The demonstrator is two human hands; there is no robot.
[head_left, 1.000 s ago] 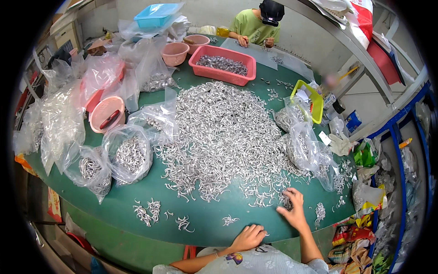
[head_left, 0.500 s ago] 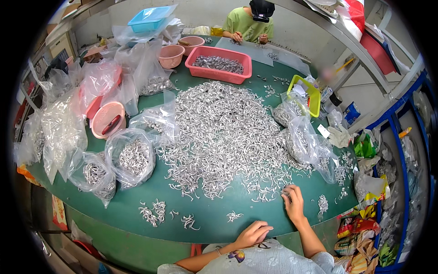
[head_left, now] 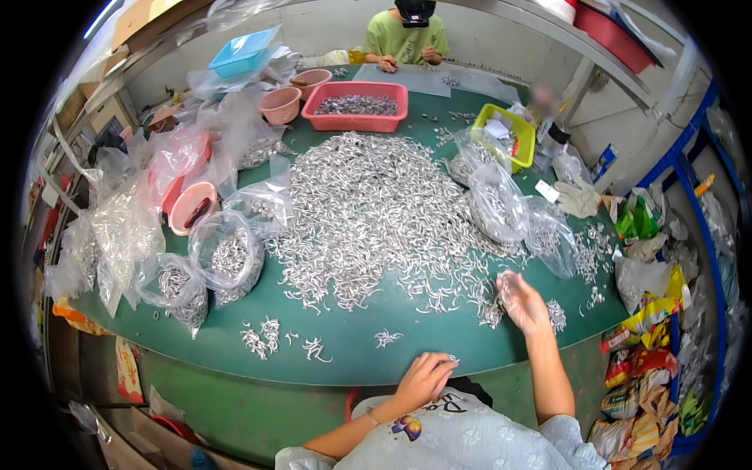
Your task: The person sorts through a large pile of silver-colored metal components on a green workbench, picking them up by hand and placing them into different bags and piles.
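A broad heap of small curved silver metal pieces (head_left: 368,211) covers the middle of the green table (head_left: 439,345). Close to the near edge, my left hand (head_left: 425,377) has its fingers together, with a small curved metal piece (head_left: 453,358) showing at the tips. At the heap's near right border, my right hand (head_left: 526,307) is turned palm inward with curled fingers. Silvery pieces show blurred at its fingertips; I cannot tell how many. A small clump of metal pieces (head_left: 556,316) lies just right of that wrist. Another little group (head_left: 387,338) rests left of my hands.
Clear bags of metal pieces (head_left: 227,258) stand at left; another bag (head_left: 497,204) lies at right. Farther back are a pink tray (head_left: 313,123), pink bowls (head_left: 280,106) and a yellow-green basket (head_left: 526,141). A co-worker (head_left: 403,43) sits across. A blue shelf frame (head_left: 709,219) rises at right.
My right hand has lifted from the heap's edge and rolled palm inward. The left hand has shifted slightly, and a metal piece now shows at its fingertips. The whole view has tilted slightly.
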